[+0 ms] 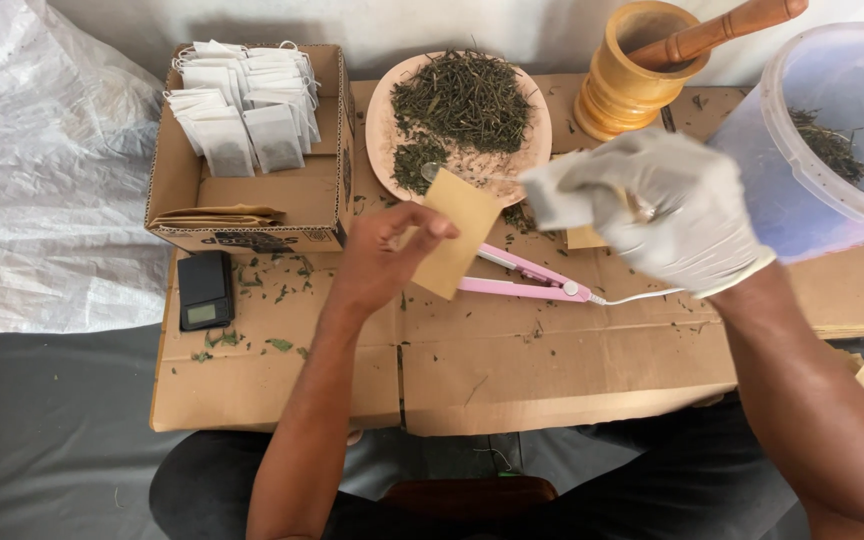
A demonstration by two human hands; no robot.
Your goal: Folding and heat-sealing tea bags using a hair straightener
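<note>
Left hand [382,255], bare, pinches a flat tan paper envelope [455,232] above the cardboard-covered tabletop [552,360]; gloved right hand [677,215] grips a small white filter bag [557,195], blurred, just beside it.

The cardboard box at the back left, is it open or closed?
Open. The cardboard box has its top uncovered, so the rows of white tea bags standing inside show plainly.

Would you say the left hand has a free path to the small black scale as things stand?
Probably not right away: the left hand is pinching a brown envelope, so its fingers are occupied. The way itself looks free, since only cardboard with scattered leaf bits lies between it and the scale.
</note>
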